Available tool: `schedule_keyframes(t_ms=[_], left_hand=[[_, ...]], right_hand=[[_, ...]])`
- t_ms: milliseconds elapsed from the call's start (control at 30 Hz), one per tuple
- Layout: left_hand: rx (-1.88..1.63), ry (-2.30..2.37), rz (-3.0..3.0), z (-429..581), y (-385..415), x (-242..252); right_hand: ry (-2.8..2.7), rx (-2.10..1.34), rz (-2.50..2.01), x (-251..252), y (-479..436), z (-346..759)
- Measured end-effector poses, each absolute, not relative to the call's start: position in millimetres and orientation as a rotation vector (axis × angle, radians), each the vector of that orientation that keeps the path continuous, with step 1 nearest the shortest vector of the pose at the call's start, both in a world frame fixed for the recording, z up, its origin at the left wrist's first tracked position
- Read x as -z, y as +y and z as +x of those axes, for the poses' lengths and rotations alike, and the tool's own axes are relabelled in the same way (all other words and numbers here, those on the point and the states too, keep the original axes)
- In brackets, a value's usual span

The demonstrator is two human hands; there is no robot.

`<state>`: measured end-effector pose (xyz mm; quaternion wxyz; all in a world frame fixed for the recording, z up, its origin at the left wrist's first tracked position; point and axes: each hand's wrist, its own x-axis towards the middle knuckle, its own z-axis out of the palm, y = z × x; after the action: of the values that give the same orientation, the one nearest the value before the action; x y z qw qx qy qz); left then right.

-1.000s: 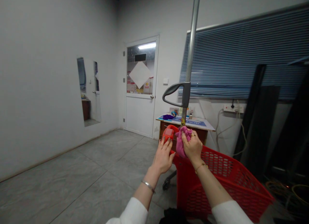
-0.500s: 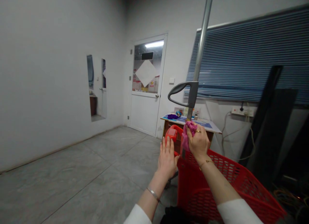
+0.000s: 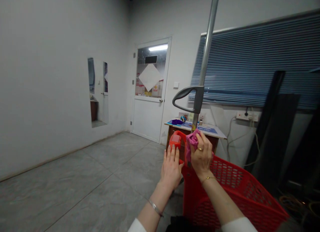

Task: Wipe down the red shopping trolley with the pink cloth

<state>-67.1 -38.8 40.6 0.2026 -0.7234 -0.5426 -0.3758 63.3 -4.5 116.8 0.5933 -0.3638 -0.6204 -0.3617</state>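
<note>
My right hand [image 3: 202,155] is closed round a pink cloth [image 3: 191,142], pressed against the lower end of a metal pole [image 3: 208,48] beside the rim of a red plastic shopping cart [image 3: 225,173]. My left hand [image 3: 171,167] lies with its fingers stretched out on the red handle [image 3: 175,141] of the cart. A grey loop-shaped grip [image 3: 186,97] is fixed to the pole above both hands. The cloth and my fingers hide the part of the pole they touch.
Behind the cart stands a small table [image 3: 217,132] with a purple cloth [image 3: 177,122] and small bottles. A white door [image 3: 147,118] is at the back, a mirror [image 3: 101,108] on the left wall. Dark panels [image 3: 282,135] and a power strip [image 3: 247,117] are at right.
My right hand and the pink cloth have moved slightly left and down, the wrist turning. My left hand stays on the red handle. The view has shifted a little.
</note>
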Motion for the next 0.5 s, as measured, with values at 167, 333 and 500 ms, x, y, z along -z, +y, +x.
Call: schedule_keyframes(t_ms=[167,333,500], left_hand=[[1.014,-1.537,-2.042,-68.7,-41.2,-45.1],[1.022,-1.521,-2.061,-67.9,-43.1,-47.5],[1.015,-1.513,-2.063,-68.5,-43.9,-47.1]], right_hand=[[-1.465,0.886,-0.847,-162.5,0.0,62.2],[-1.541,0.919,-0.846,-116.9,-6.8,63.9],[-1.559,0.907,-0.86,-117.7,-3.5,67.2]])
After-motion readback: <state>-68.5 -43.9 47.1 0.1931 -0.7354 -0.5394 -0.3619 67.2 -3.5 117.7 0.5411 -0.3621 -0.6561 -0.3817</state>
